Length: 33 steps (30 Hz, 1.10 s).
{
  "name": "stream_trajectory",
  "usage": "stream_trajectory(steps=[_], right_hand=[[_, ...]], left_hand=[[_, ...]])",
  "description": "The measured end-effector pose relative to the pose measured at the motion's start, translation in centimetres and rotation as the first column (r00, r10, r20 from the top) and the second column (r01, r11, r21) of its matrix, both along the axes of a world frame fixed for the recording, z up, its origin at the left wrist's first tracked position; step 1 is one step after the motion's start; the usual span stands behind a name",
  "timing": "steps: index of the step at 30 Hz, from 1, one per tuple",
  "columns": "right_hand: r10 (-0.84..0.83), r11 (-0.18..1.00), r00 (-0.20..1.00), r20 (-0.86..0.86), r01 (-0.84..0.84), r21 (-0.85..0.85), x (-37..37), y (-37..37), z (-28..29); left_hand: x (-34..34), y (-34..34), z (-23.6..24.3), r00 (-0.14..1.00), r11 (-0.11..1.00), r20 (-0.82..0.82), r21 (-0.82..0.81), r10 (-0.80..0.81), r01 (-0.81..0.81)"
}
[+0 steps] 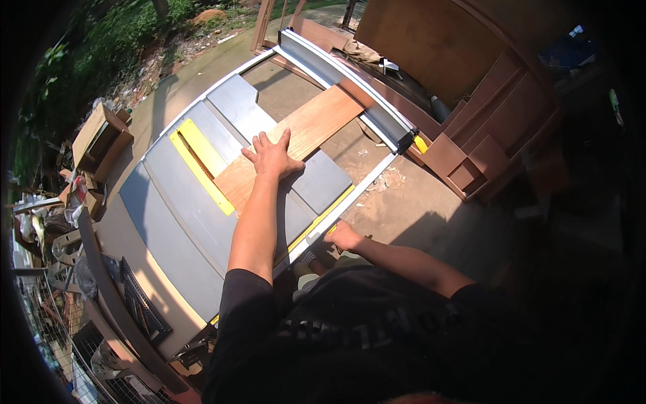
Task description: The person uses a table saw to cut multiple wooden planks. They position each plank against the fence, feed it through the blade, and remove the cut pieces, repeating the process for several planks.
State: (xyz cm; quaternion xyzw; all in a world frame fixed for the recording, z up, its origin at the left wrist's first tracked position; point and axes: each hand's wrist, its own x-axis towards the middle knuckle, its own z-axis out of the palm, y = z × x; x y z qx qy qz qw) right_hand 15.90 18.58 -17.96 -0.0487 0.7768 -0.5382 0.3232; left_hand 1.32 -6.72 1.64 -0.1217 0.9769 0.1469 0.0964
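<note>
A flat reddish-brown wooden board point(323, 124) lies slantwise across the grey metal top of a table saw point(182, 202). One end meets the long metal fence point(350, 87); the other reaches the yellow throat plate point(202, 168) with its dark slot. My left hand point(272, 156) rests on the board, fingers spread, pressing it from above. Below the front rail point(343, 205), my right hand point(344, 236) is closed beside the rail's edge. A bit of yellow shows at its fingertips, but what it grips is hidden.
Brown wooden panels and a cabinet-like frame point(498, 135) stand beyond the fence. A small open wooden box point(101, 138) sits past the saw's far left. Wire racks and scraps point(81, 303) crowd the lower left. Concrete floor point(397, 182) shows through the open saw frame.
</note>
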Motion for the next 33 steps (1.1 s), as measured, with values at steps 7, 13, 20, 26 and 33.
stream_trajectory(steps=[7,13,20,26,33], right_hand=[[0.085,0.994,0.996,0.007,-0.085,0.071,-0.3,-0.9,7.8],[0.081,0.967,0.995,-0.063,-0.063,0.248,-0.1,-1.2,6.9],[0.033,0.977,0.995,0.098,-0.053,0.205,-0.5,-1.1,7.4],[0.117,0.991,0.985,0.128,-0.123,0.045,-0.8,-0.6,5.4],[0.245,0.959,0.826,0.508,-0.128,-0.254,-1.4,-1.1,1.8]], left_hand=[[-0.5,-0.7,-1.3,1.000,0.999,-0.006,-0.031,-0.011,0.011],[-0.6,0.0,-1.1,1.000,0.999,-0.004,-0.036,-0.012,0.012],[-0.8,0.0,-1.9,0.999,0.996,-0.027,-0.076,-0.039,0.037],[-1.2,-1.3,-3.2,0.997,0.988,-0.015,-0.131,-0.080,0.077],[-2.2,-1.7,-2.8,0.987,0.970,0.093,-0.191,-0.134,0.149]])
